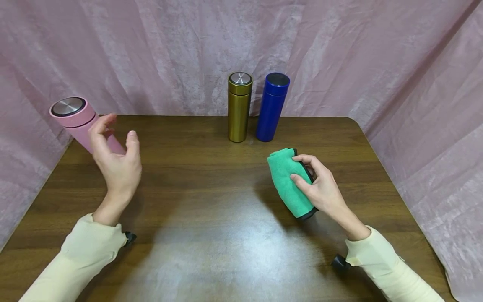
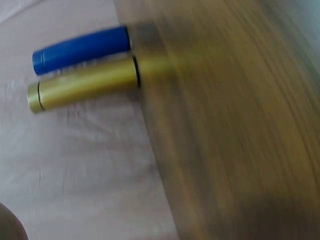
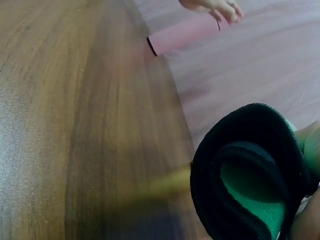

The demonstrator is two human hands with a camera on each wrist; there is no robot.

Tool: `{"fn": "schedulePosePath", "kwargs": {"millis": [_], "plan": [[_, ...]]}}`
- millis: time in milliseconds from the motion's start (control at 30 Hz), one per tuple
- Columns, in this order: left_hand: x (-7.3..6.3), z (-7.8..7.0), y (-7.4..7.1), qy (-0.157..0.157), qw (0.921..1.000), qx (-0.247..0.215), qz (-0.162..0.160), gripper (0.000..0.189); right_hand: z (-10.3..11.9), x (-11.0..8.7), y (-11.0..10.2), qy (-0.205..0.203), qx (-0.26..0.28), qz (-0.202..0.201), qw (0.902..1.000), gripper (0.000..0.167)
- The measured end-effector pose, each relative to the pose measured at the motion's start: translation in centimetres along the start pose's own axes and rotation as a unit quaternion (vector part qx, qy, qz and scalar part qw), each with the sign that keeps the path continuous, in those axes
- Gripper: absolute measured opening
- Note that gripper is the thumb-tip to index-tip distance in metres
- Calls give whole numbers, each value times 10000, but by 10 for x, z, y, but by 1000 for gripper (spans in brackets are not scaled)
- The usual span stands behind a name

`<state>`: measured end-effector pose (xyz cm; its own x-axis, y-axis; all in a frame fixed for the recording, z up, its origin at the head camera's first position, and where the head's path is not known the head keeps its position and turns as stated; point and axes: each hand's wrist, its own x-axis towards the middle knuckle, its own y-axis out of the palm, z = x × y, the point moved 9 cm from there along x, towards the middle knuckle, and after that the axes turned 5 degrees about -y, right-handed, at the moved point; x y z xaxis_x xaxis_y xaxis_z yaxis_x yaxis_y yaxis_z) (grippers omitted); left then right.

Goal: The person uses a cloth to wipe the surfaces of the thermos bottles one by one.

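A pink thermos bottle (image 1: 78, 121) with a silver-topped lid stands at the table's left back corner. My left hand (image 1: 120, 165) is beside it, thumb apart from the fingers, which partly overlap the bottle in the head view. In the right wrist view that hand (image 3: 212, 6) shows near the upper part of the pink bottle (image 3: 185, 34); whether it touches is unclear. My right hand (image 1: 322, 184) pinches a folded green cloth (image 1: 288, 184) with black edging, held above the table. The cloth's rolled end (image 3: 250, 200) fills much of the right wrist view.
A gold thermos bottle (image 1: 238, 113) and a blue thermos bottle (image 1: 271, 109) stand side by side at the back of the wooden table (image 1: 196, 180). Pink curtains (image 1: 181, 54) hang behind and at the sides. Light glares on the table's front middle.
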<state>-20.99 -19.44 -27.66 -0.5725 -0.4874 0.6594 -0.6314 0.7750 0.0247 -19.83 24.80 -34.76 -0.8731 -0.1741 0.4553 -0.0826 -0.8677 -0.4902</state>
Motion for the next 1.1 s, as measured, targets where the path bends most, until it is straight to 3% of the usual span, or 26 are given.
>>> {"fn": "schedulePosePath", "kwargs": {"millis": [100,233,500,600,733,933,1100], "plan": [[-8,13,28,-97,9977,-25,663,40,0,1,-1,26,-10,26,10000,42],[-16,28,70,-210,9874,1,1571,45,0,2,-5,75,-6,28,10000,42],[-30,40,149,-998,9532,6,2854,55,-3,1,-11,110,36,-41,9999,41],[-31,43,170,-1168,9458,-34,3031,60,-3,0,-13,123,42,-57,9999,41],[-31,49,188,-1396,9421,-109,3047,62,-3,1,-14,115,13,-74,9999,41],[-33,66,217,-1830,9284,241,3225,76,-4,1,-15,122,82,-84,9999,42],[-34,71,239,-1955,9215,402,3331,84,-4,1,-15,137,119,-102,9998,41]]}}
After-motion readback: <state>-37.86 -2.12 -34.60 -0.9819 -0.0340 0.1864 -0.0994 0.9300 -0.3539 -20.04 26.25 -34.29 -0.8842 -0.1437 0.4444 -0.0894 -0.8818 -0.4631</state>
